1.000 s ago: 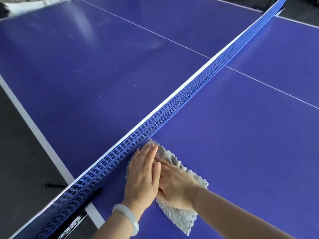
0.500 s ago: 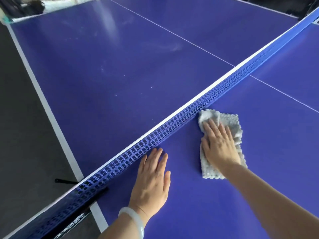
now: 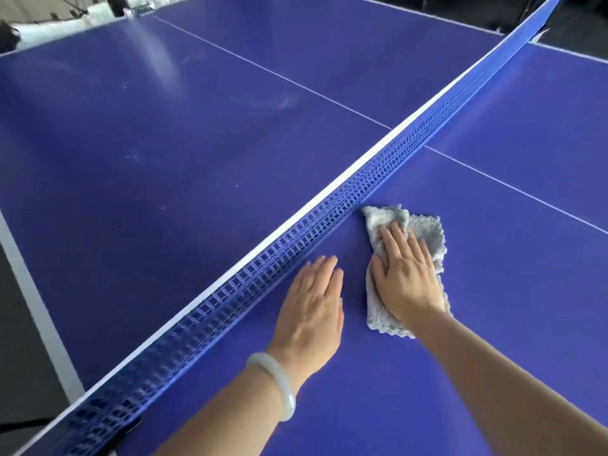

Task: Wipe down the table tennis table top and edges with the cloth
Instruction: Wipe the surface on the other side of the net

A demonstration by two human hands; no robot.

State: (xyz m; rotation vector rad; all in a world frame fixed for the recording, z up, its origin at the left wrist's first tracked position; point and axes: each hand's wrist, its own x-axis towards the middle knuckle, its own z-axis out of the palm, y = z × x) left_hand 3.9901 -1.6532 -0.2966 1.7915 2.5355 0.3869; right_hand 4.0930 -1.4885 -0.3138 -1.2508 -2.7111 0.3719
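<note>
1. the blue surface (image 3: pixel 477 324) of the table tennis table filled nearly the whole view. a thin white centre line (image 3: pixel 510 187) ran beyond the right grip, and a broad white edge stripe (image 3: pixel 33 301) lay far to the left of the left grip. grey floor (image 3: pixel 16 357) showed past that stripe.
2. the net (image 3: pixel 329 218), blue mesh under a white top band, crossed the surface diagonally, just left of and beyond both grips.
3. the right grip (image 3: pixel 406 278) lay flat on the cloth (image 3: pixel 424 230), fingers straight and slightly spread, pressing it onto the surface with nothing curled round it.
4. the cloth sat under and around the right grip. its far corner reached the foot of the net, though whether it touched could not be told.
5. the left grip (image 3: pixel 312 311) rested flat on bare surface just left of the right grip, fingers straight and together, tips near the net's foot, holding nothing. a pale, smooth bangle (image 3: pixel 279 383) circled the wrist behind it.
6. the cloth was grey, nubbly and roughly rectangular, with scalloped edges. the surface was smooth, with pale smudges (image 3: pixel 131 156) on the half beyond the net.
</note>
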